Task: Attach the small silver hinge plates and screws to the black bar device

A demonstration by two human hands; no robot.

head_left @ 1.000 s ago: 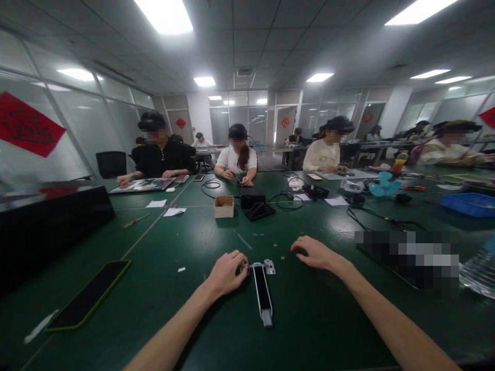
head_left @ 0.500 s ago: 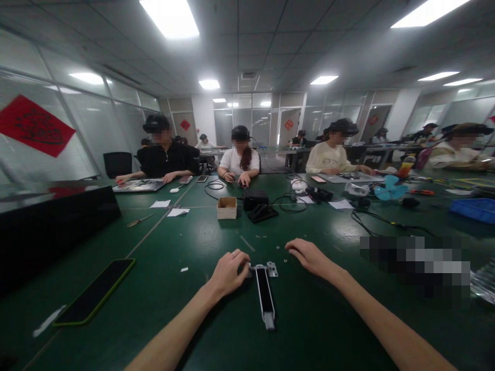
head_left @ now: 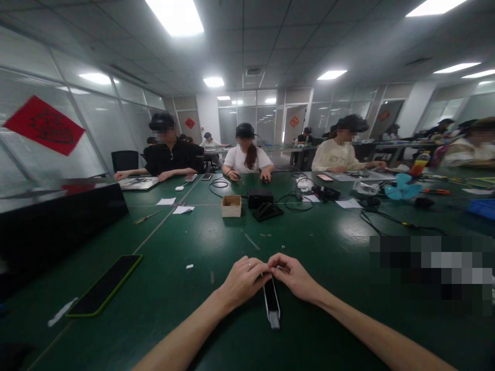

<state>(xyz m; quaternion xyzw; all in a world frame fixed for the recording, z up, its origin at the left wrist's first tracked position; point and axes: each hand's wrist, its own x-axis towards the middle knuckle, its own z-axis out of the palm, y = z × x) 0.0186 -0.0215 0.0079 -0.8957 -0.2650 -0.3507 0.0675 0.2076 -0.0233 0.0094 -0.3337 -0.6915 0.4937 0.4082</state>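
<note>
A long narrow black strip with silver ends (head_left: 271, 301) lies on the green table (head_left: 185, 309) right before me, its near end pointing at me. My left hand (head_left: 244, 281) is curled at its far end, fingers pinched on that end, a ring on one finger. My right hand (head_left: 294, 275) has come in from the right and its fingertips meet the left hand's over the same far end, pinching there. The small silver bracket at that end is hidden under the fingers.
A black phone in a green case (head_left: 104, 285) lies at the left, a small cardboard box (head_left: 231, 206) and black devices with cables (head_left: 266, 203) further back. Several people sit across the table. A dark monitor (head_left: 58, 216) stands at the left, a blurred patch at the right.
My right hand has moved left from the bare table to the strip's far end and now meets my left hand there. The bracket is now covered. The view shifted slightly.
</note>
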